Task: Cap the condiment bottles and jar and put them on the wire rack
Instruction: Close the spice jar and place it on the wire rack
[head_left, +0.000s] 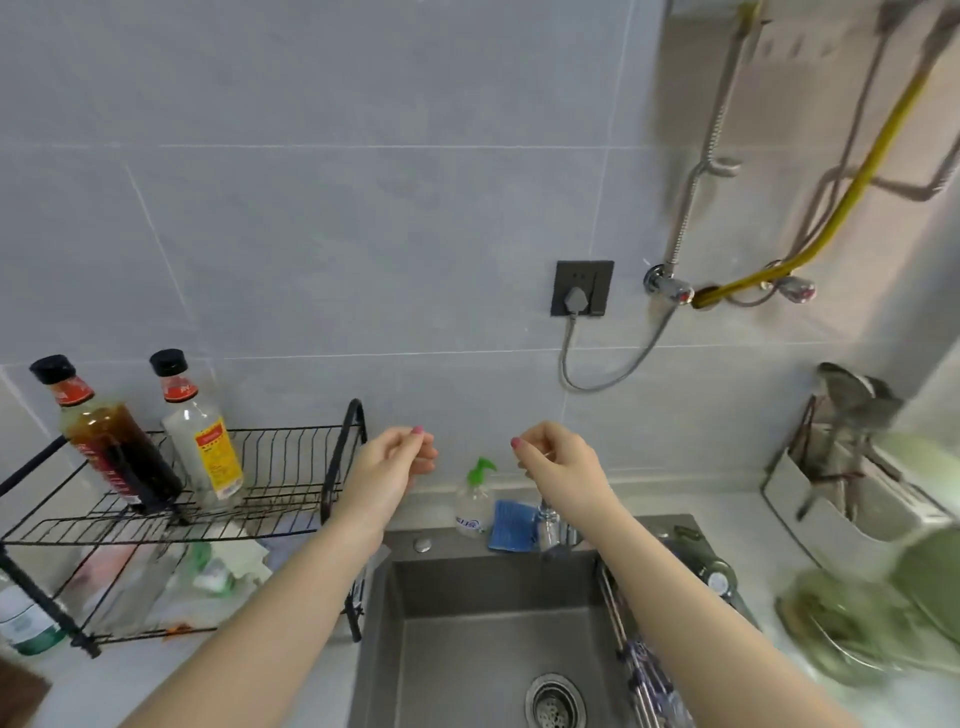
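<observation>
Left hand (396, 464) and right hand (557, 458) both raised over the sink (483, 613), fingers curled loosely, holding nothing, apart from each other. Dark sauce bottle (111, 436) and clear bottle (205, 441) — both with black caps on — stand tilted on the wire rack (291, 467) top tier, left. No jar that I can make out; lower shelf contents blurred. Right edge — green blur, unreadable.
</observation>
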